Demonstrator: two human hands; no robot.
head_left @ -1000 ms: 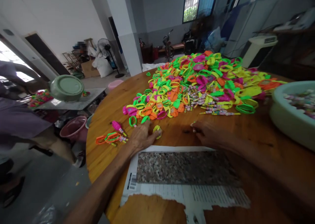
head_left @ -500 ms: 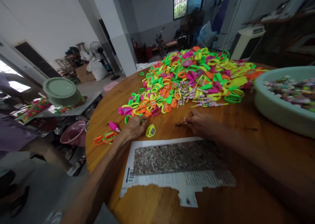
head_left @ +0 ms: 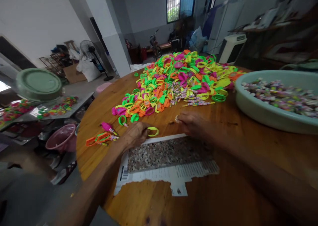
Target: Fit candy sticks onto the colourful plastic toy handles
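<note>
My left hand rests on the round wooden table with its fingers closed on a yellow plastic ring at the top edge of a torn sheet of paper. My right hand lies a little to the right, fingers curled and pinching something small and pale I cannot make out. Behind both hands spreads a big heap of green, yellow, pink and orange plastic rings mixed with small patterned sticks.
A pale green basin full of small patterned pieces stands at the right. A few orange, green and pink rings lie near the table's left edge. Off the table to the left are a side table with a green lid and a pink bucket.
My left hand let the yellow ring lie, reached toward the heap, then came back and closed on the ring. The right hand barely moved. The view swung left and down.
</note>
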